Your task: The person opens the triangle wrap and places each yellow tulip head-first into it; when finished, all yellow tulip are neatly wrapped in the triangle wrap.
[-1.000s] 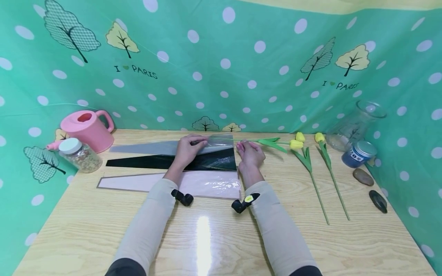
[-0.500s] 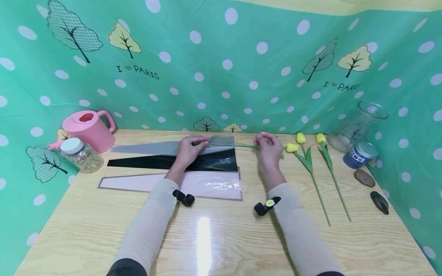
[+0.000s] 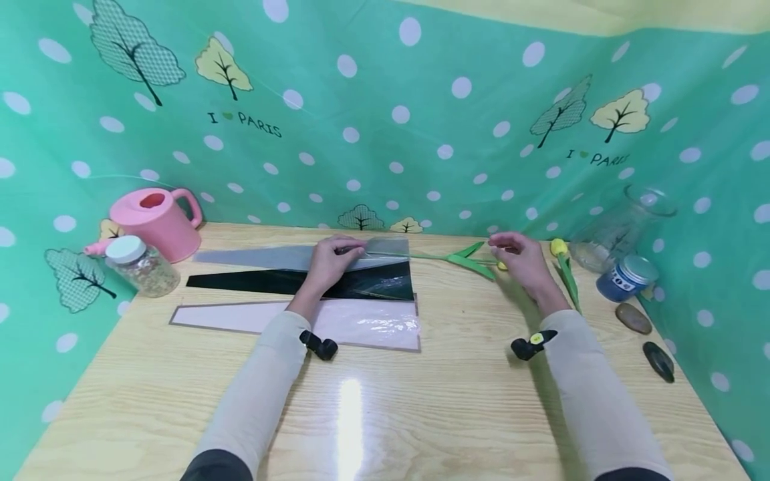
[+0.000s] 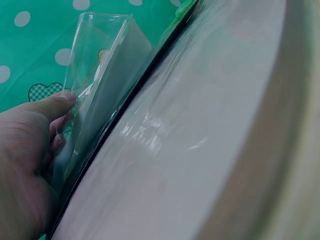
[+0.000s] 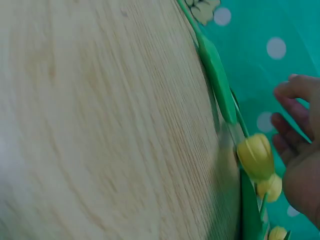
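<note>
My left hand (image 3: 333, 262) pinches a clear flower sleeve (image 3: 388, 246) between thumb and fingers; in the left wrist view the sleeve (image 4: 100, 55) gapes at its wide end. The green stem of a yellow tulip (image 3: 469, 264) runs from inside that end out to the right, its leaves lying outside. My right hand (image 3: 525, 266) is held over the tulip heads, fingers loosely bent, with nothing between them. In the right wrist view, the tulip's yellow head (image 5: 256, 157) lies just beside the hand. A black sleeve (image 3: 373, 280) and a white sleeve (image 3: 361, 321) lie nearer me.
Another yellow tulip (image 3: 564, 267) lies to the right, partly behind my right arm. Beyond it stand a glass vase (image 3: 607, 234) and a blue jar (image 3: 622, 279), with stones (image 3: 633, 318) nearby. At left are a pink watering can (image 3: 159, 224) and a white-lidded jar (image 3: 144, 270).
My right hand has let go of the tulip stem and moved right, past the leaves to the flower heads. The tulip has shifted slightly left. My left hand keeps its pinch on the sleeve.
</note>
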Tool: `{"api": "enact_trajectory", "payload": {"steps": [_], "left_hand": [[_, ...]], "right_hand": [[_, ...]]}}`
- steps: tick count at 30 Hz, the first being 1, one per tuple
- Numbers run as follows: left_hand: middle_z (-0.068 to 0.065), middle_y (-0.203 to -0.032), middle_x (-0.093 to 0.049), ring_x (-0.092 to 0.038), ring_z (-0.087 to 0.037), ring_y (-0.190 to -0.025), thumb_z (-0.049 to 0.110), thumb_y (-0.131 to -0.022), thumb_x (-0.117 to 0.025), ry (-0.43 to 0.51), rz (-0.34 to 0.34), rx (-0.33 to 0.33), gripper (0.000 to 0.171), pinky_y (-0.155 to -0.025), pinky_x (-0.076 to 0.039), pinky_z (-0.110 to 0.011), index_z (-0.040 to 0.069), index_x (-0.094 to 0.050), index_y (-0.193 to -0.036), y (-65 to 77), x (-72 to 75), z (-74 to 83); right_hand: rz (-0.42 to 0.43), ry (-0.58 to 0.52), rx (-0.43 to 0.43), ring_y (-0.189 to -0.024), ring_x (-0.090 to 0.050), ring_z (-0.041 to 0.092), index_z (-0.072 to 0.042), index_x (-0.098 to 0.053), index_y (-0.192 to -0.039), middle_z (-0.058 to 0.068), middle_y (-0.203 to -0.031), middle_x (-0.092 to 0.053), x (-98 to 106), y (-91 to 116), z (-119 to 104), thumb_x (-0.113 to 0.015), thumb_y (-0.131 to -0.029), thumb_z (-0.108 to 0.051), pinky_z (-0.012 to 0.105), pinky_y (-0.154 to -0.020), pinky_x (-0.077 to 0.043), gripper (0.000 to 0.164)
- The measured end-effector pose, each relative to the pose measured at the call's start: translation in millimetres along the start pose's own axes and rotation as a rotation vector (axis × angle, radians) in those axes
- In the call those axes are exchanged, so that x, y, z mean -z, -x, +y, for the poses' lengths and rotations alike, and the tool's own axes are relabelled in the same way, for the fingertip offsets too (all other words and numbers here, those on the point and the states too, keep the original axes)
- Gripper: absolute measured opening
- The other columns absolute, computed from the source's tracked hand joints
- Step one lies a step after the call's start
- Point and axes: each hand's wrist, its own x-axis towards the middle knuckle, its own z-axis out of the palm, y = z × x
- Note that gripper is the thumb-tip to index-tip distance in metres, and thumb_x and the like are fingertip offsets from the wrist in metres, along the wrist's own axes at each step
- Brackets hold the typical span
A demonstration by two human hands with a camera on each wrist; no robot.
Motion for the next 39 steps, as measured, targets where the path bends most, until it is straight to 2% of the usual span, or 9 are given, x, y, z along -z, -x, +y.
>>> {"api": "enact_trajectory", "payload": {"steps": [5,13,19,25,28,33,39], "left_hand": [[-0.007,-0.123,-0.073,-0.065,-0.026,-0.121,0.021,-0.096,-0.076,-0.015,-0.006,0.0,0.02,-0.104,-0.054,-0.045,0.016,-0.081,-0.115,-0.5,-0.3,0.2],[-0.008,-0.124,-0.074,-0.064,-0.027,-0.123,0.022,-0.096,-0.076,-0.015,-0.006,-0.007,0.021,-0.108,-0.052,-0.046,0.015,-0.081,-0.114,-1.9,-0.6,3.8],[-0.008,-0.123,-0.074,-0.065,-0.027,-0.122,0.021,-0.096,-0.076,-0.022,-0.01,-0.006,0.02,-0.107,-0.053,-0.045,0.014,-0.081,-0.114,-1.5,0.0,5.4],[-0.008,-0.121,-0.074,-0.065,-0.028,-0.121,0.02,-0.095,-0.077,-0.053,-0.011,-0.016,0.019,-0.109,-0.051,-0.044,0.015,-0.081,-0.112,-1.8,0.7,7.7],[-0.009,-0.121,-0.075,-0.065,-0.028,-0.122,0.02,-0.095,-0.077,-0.069,-0.013,-0.021,0.018,-0.11,-0.05,-0.044,0.015,-0.081,-0.112,-2.0,1.3,7.9],[-0.008,-0.122,-0.074,-0.065,-0.028,-0.123,0.02,-0.095,-0.077,-0.082,-0.017,-0.021,0.019,-0.111,-0.049,-0.044,0.016,-0.081,-0.112,-2.8,1.8,8.4],[-0.008,-0.122,-0.073,-0.063,-0.028,-0.122,0.021,-0.096,-0.076,-0.105,-0.026,-0.027,0.019,-0.109,-0.049,-0.046,0.016,-0.081,-0.114,-2.0,2.5,10.7]], "right_hand": [[-0.056,0.113,0.001,-0.131,-0.055,0.033,-0.005,-0.065,-0.133,0.018,-0.137,-0.063,3,-6,13,-0.062,-0.103,-0.013,0.022,-0.094,-0.047,0.031],[-0.098,0.257,0.022,-0.122,-0.061,0.035,-0.005,-0.069,-0.127,0.019,-0.13,-0.068,-1,-13,21,-0.064,-0.102,-0.012,0.048,-0.103,-0.05,0.027],[-0.129,0.352,0.031,-0.125,-0.06,0.038,-0.005,-0.073,-0.122,0.021,-0.129,-0.069,-5,-14,21,-0.063,-0.103,-0.014,0.055,-0.107,-0.048,0.023],[-0.087,0.332,0.061,-0.119,-0.063,0.036,-0.007,-0.076,-0.118,0.019,-0.129,-0.07,-9,-11,14,-0.066,-0.102,-0.015,0.047,-0.095,-0.054,0.021],[-0.066,0.313,0.118,-0.115,-0.065,0.035,-0.006,-0.076,-0.118,0.019,-0.127,-0.072,-14,-9,8,-0.067,-0.101,-0.013,0.045,-0.09,-0.054,0.02],[-0.037,0.279,0.19,-0.113,-0.067,0.036,-0.005,-0.077,-0.115,0.019,-0.122,-0.073,-30,-6,-7,-0.068,-0.099,-0.009,0.048,-0.092,-0.054,0.018],[0.004,0.254,0.272,-0.113,-0.065,0.038,-0.001,-0.078,-0.108,0.02,-0.113,-0.076,-62,-5,-16,-0.071,-0.096,-0.004,0.052,-0.1,-0.052,0.014]]}}
